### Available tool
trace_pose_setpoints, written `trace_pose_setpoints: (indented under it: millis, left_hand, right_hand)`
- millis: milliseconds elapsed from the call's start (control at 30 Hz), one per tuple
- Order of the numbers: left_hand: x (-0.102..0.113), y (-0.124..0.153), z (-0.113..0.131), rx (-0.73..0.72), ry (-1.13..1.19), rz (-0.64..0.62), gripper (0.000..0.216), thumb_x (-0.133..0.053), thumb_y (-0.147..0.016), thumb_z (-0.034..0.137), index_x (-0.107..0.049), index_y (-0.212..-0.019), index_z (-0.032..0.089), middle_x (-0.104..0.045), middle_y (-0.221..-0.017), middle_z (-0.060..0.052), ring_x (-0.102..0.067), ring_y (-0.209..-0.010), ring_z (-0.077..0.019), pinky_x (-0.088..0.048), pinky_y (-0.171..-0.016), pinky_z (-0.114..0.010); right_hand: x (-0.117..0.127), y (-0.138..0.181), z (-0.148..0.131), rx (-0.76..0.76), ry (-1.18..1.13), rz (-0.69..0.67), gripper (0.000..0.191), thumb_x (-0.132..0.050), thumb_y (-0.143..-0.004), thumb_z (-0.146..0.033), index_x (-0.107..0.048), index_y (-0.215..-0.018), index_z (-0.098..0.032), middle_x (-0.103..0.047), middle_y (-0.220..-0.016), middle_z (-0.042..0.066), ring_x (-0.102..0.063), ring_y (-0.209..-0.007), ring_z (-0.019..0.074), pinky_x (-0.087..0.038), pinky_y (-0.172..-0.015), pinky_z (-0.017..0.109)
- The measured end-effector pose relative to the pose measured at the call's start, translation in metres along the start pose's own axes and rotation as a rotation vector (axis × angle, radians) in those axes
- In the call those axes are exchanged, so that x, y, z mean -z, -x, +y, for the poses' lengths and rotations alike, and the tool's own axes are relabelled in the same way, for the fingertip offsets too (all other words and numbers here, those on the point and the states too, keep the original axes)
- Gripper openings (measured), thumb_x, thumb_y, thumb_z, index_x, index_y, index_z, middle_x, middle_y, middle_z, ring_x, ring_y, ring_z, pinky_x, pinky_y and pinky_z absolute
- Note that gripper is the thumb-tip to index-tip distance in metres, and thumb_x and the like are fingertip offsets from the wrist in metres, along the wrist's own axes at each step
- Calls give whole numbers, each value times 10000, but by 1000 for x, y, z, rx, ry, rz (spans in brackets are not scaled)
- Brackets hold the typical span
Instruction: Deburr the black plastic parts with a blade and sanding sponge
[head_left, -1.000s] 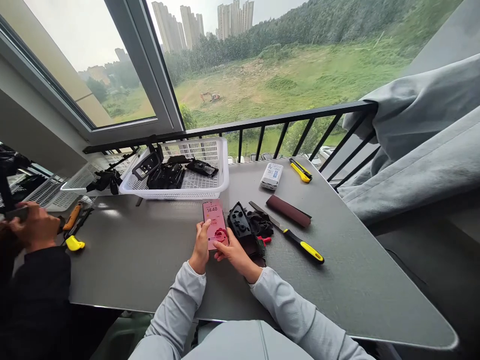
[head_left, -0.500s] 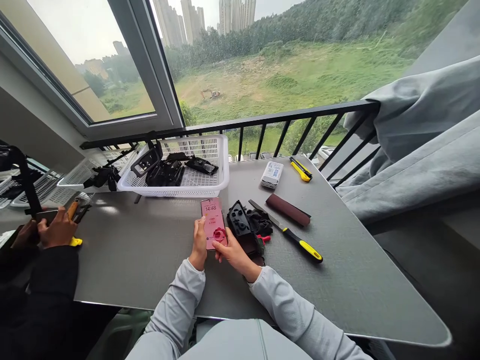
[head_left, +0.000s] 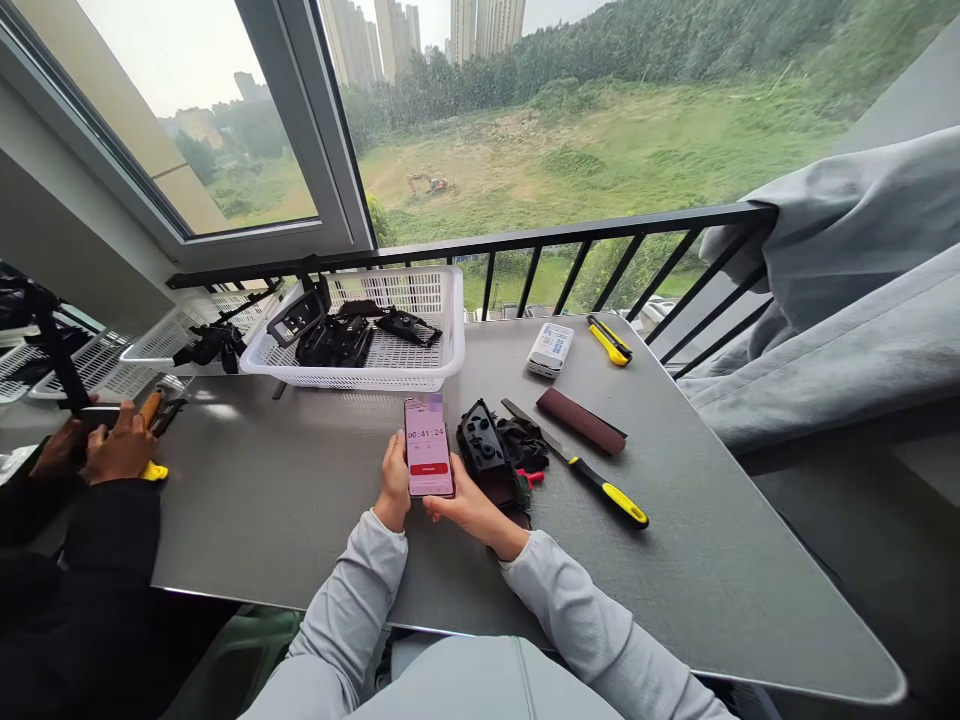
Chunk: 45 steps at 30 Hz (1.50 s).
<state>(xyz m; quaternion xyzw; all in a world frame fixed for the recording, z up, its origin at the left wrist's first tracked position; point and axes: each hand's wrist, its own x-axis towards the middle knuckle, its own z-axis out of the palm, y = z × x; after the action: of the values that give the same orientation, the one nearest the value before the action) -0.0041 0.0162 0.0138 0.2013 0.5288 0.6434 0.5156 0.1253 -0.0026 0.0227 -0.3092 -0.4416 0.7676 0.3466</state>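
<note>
Smartphone (head_left: 429, 448) showing a running timer, held by left hand (head_left: 392, 482) and right hand (head_left: 469, 510), fingers (head_left: 442, 508) clamped on its edges

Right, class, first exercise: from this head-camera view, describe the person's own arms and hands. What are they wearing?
Both arms are covered by long pale grey sleeves, ending in plain cuffs at the wrists. The left hand and the right hand are bare, with no gloves, and no watch shows.

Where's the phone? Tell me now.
In the head view, the phone is held by the left hand and right hand, mid-table, just left of the black gamepad shell, below the white basket.
</note>
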Motion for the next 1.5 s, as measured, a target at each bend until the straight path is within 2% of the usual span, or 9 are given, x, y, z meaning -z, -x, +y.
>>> trace_pose_setpoints:
  millis: [133,267,400,500,767,900,967,1233,1500]
  left_hand:
    - [11,-9,3,-9,-43,44,450,-761,-601,555,-534,-710,182,-614,-632,39,-574,-547,-109,-466,-577,-247]
    - [40,-24,20,-6,-118,108,424,-772,-629,524,-528,-696,183,-611,-615,46,-580,-543,-112,-475,-573,-244]
    - [80,-46,49,24,-252,189,339,-731,-745,454,-567,-734,158,-608,-660,27,-592,-592,-116,-484,-591,-238]
    - [102,-62,71,65,-370,241,285,-584,-905,352,-604,-1093,139,-645,-1046,-70,-639,-866,-174,-549,-750,-362]
    - [120,-82,124,89,-620,321,367,-581,-907,347,-562,-1222,161,-590,-1228,-104,-611,-1042,-232,-527,-868,-449]
    - [102,-70,140,14,-690,330,204,-663,-805,314,-666,-907,138,-618,-1206,-212,-463,-1263,-398,-451,-911,-468]
    - [79,-56,130,-25,-694,285,199,-677,-774,328,-665,-891,168,-630,-1226,-183,-435,-1307,-380,-440,-929,-430]
    - [-34,1,12,215,-566,-172,418,-744,-726,407,-673,-1064,171,-703,-1088,-140,-672,-816,-211,-533,-687,-307]
    - [-48,3,-13,225,-259,-226,461,-746,-735,388,-636,-1119,158,-640,-1209,-162,-640,-1014,-261,-529,-739,-305]
  right_hand:
    - [1,-1,5,-5,9,-21,789,-795,-622,-241,-392,-1299,-261,-596,-1154,65,-625,-773,150,-540,-609,281]
    - [4,0,11,-26,69,-4,822,-780,-643,-265,-396,-1369,-286,-527,-1294,100,-616,-669,88,-537,-624,277]
    - [10,7,3,-14,175,27,567,-729,-680,-250,-565,-1223,-241,-602,-1213,90,-605,-608,78,-518,-567,255]
    - [15,15,-12,28,267,44,393,-700,-703,-265,-647,-1088,-209,-680,-1065,64,-615,-608,103,-528,-557,260]
    - [49,26,-42,221,577,356,355,-583,-798,-409,-647,-1067,-187,-685,-959,75,-625,-678,171,-532,-604,318]
    - [66,20,-39,302,767,575,406,-589,-779,-436,-626,-1101,-190,-620,-1135,131,-603,-952,271,-499,-851,454]
    - [71,16,-34,309,848,633,479,-635,-729,-419,-604,-1143,-179,-571,-1239,162,-528,-1121,333,-412,-977,526]
    - [76,2,-13,230,995,661,564,-633,-736,-381,-537,-1260,-195,-620,-1149,133,-571,-1064,328,-426,-956,508]
    - [82,-1,-20,235,895,660,467,-608,-738,-343,-591,-1176,-182,-644,-1086,119,-612,-985,293,-472,-926,502]
